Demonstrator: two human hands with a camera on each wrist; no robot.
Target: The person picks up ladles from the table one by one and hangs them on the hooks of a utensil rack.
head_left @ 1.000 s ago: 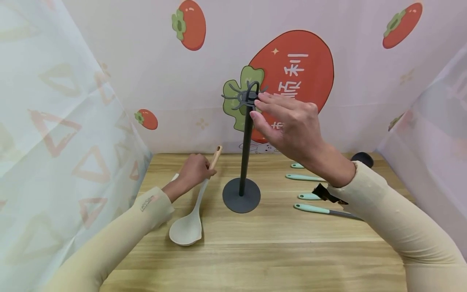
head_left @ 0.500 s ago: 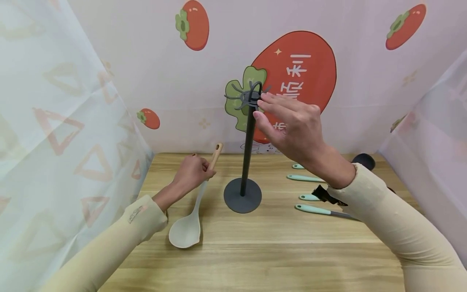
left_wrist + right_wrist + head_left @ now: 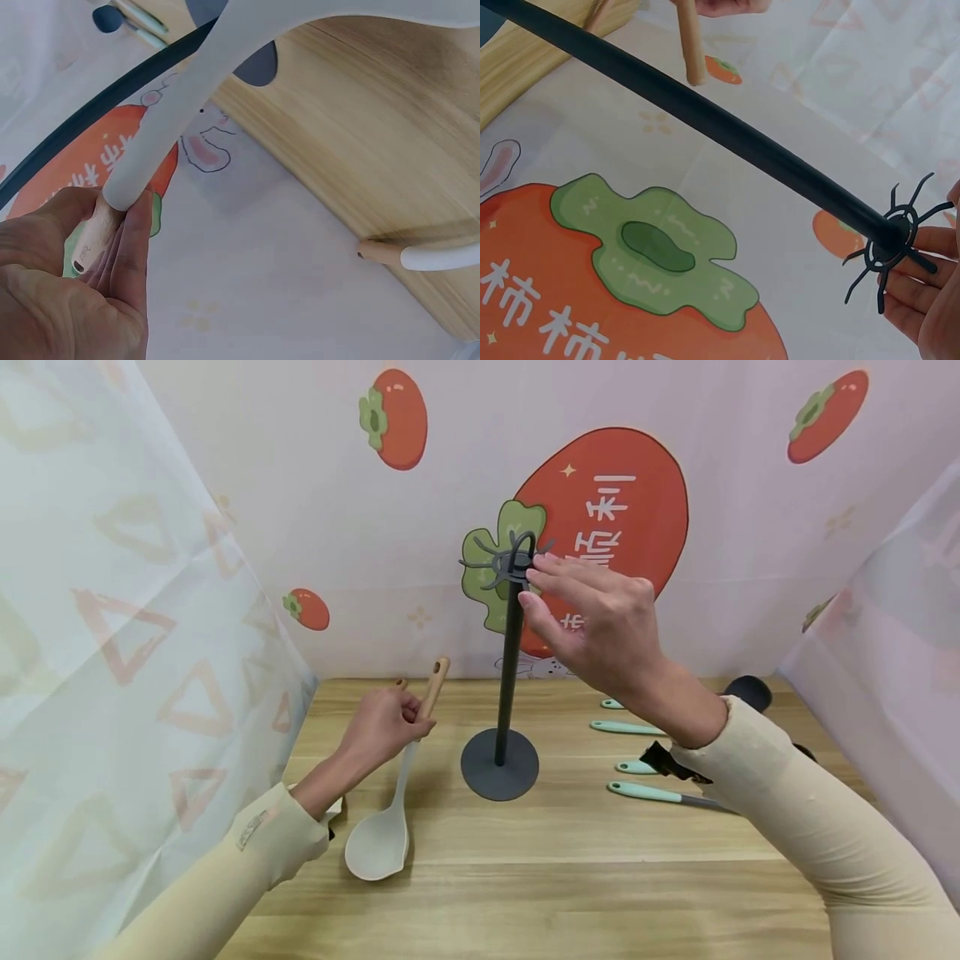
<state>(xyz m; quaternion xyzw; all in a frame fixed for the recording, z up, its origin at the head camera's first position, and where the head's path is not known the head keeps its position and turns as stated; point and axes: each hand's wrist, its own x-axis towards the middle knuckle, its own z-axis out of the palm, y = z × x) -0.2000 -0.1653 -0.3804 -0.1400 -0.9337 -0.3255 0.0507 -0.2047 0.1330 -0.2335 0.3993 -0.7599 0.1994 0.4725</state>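
My left hand (image 3: 378, 722) pinches the wooden handle of a cream-white ladle (image 3: 378, 843) between thumb and fingers. In the left wrist view the ladle's pale shaft (image 3: 161, 127) runs up from the grip, its wooden handle end showing by the palm. My right hand (image 3: 600, 610) is at the top of a dark grey utensil stand (image 3: 510, 668), fingers extended against its ring of hooks (image 3: 891, 240), thumb apart below them. The stand is upright on its round base (image 3: 500, 777). A second wooden-handled utensil (image 3: 420, 257) lies left of the ladle, partly hidden by my left hand in the head view.
Several mint-handled utensils (image 3: 645, 792) lie on the wooden table (image 3: 525, 893) at the right, partly under my right forearm. A dark ladle bowl (image 3: 748, 692) shows at the back right. Printed cloth (image 3: 420, 552) closes off the back and sides.
My left hand has drawn the ladle slightly left and toward me, uncovering the second utensil's handle end. The right hand stays at the stand's top.
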